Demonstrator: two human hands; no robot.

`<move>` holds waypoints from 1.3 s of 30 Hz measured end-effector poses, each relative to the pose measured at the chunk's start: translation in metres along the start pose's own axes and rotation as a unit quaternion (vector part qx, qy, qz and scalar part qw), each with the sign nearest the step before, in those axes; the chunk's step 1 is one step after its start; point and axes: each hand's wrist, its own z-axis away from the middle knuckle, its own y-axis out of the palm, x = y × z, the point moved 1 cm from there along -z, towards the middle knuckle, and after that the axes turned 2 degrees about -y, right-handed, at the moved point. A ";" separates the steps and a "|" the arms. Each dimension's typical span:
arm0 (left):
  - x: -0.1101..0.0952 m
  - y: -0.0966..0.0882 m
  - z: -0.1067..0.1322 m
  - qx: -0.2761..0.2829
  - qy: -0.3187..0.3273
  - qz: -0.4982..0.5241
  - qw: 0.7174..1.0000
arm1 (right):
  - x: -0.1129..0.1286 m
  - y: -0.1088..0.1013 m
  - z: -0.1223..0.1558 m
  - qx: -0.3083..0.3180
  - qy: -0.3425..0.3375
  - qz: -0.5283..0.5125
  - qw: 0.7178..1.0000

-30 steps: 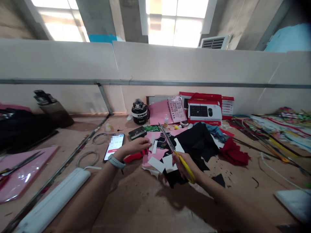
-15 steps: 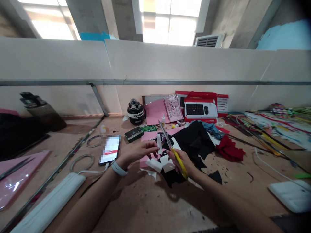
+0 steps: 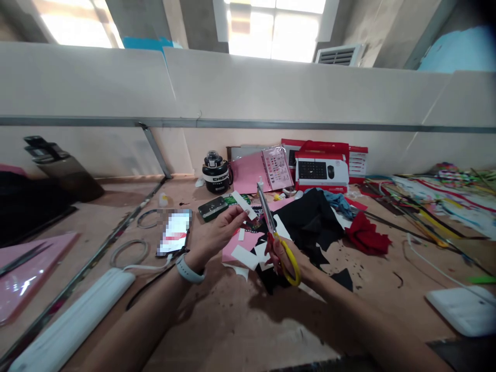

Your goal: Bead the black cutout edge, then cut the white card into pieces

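My left hand (image 3: 214, 235) is raised above the table and pinches a small white paper strip (image 3: 244, 204) between thumb and fingers. My right hand (image 3: 282, 256) grips yellow-handled scissors (image 3: 276, 237), with the blades pointing up and away, just right of the strip. Beneath both hands lie a pink sheet (image 3: 241, 243), white paper scraps (image 3: 243, 257) and black fabric (image 3: 310, 219). A watch sits on my left wrist.
A phone (image 3: 175, 232) with a lit screen lies to the left, next to cable loops (image 3: 129, 252). A black jar (image 3: 216, 172), pink card (image 3: 253, 172) and red keyboard box (image 3: 322, 168) stand at the back. Red fabric (image 3: 364, 235) and coloured strips (image 3: 434, 201) lie to the right. A white bar (image 3: 73, 323) lies at the front left.
My left hand left the table near a red object, picked up the white strip and lifted it beside the scissor blades. The scissors tilted more upright.
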 end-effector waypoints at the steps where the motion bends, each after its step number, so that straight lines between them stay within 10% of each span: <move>1: 0.000 0.000 0.000 -0.012 0.009 0.004 1.000 | 0.004 0.001 0.002 0.009 -0.014 0.011 1.000; 7: 0.000 -0.003 -0.001 -0.051 0.048 0.017 0.997 | 0.014 0.003 0.011 0.087 -0.140 0.117 0.979; 39: -0.004 0.006 0.007 -0.120 0.132 -0.064 0.982 | -0.003 0.004 0.012 0.086 -0.164 0.197 0.963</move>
